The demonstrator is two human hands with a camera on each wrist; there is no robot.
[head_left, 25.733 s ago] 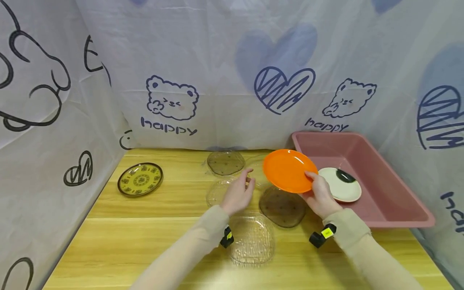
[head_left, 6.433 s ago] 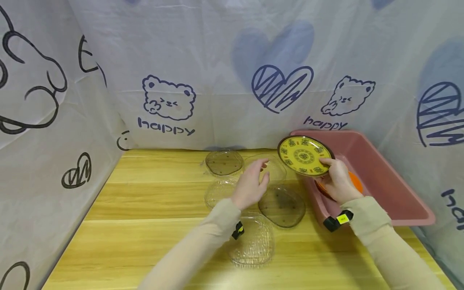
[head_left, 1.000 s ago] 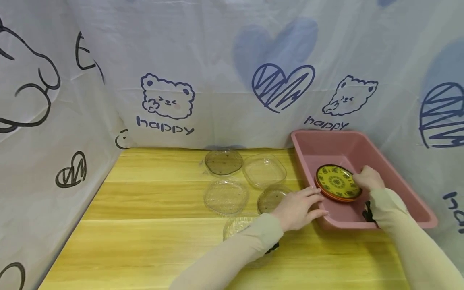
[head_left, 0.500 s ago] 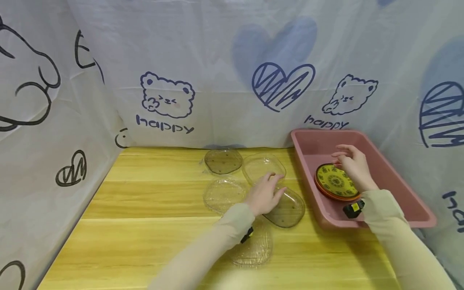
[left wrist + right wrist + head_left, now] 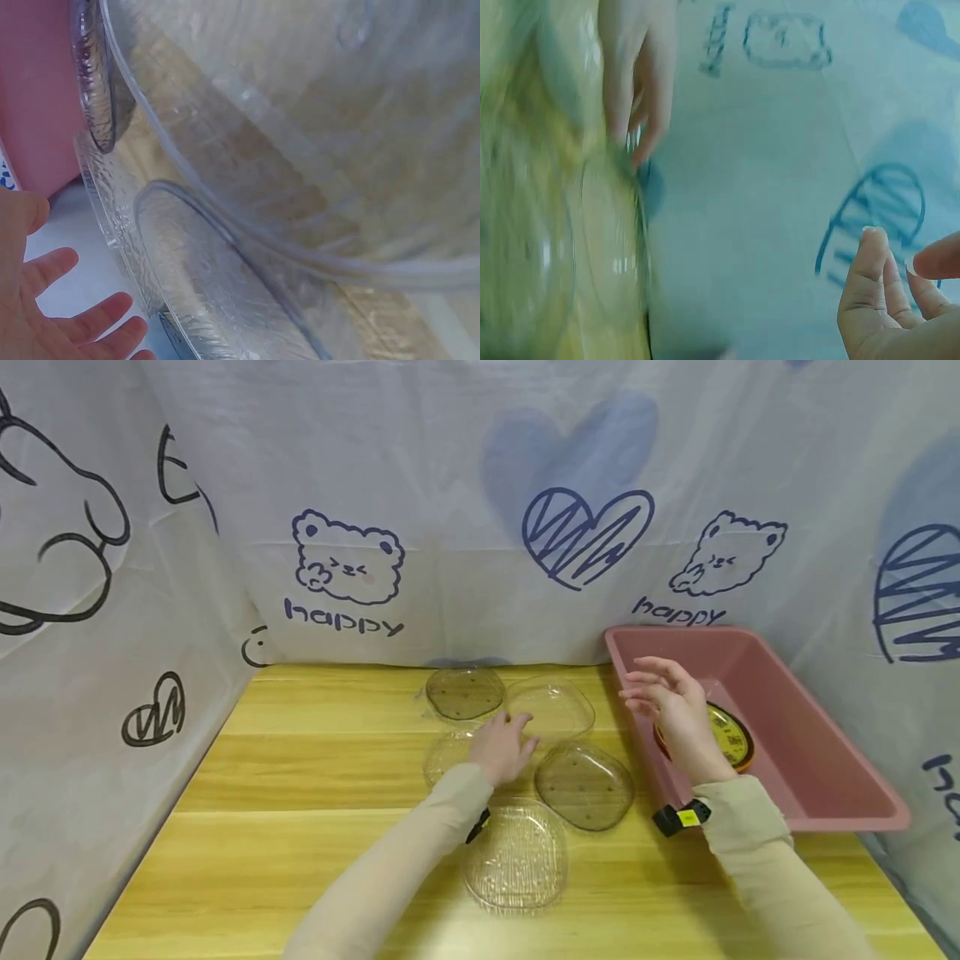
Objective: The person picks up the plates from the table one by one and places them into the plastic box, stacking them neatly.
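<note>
My left hand (image 5: 501, 750) hovers over the clear plastic tray (image 5: 444, 764) in the middle of the table, partly covering it. Its fingers are loosely spread and hold nothing; the left wrist view shows the fingers (image 5: 101, 319) apart from the clear plastic. Over the left rim of the pink basin (image 5: 817, 760), my right hand (image 5: 681, 722) is raised with bent, relaxed fingers and nothing in them. Behind it lies a yellow patterned plate (image 5: 731, 735) on an orange plate (image 5: 745, 767), partly hidden. No white plate shows.
Around the left hand lie more plastic trays: a dark one (image 5: 465, 693) at the back, a clear one (image 5: 555, 710), another dark one (image 5: 585, 785) and a ribbed clear one (image 5: 517, 860) in front. A printed cloth (image 5: 450, 568) hangs behind the table.
The yellow plate has gone from the table's left into the basin, onto the orange one. Just now my right hand has left the plates and moved left; my left hand has moved left from the basin rim.
</note>
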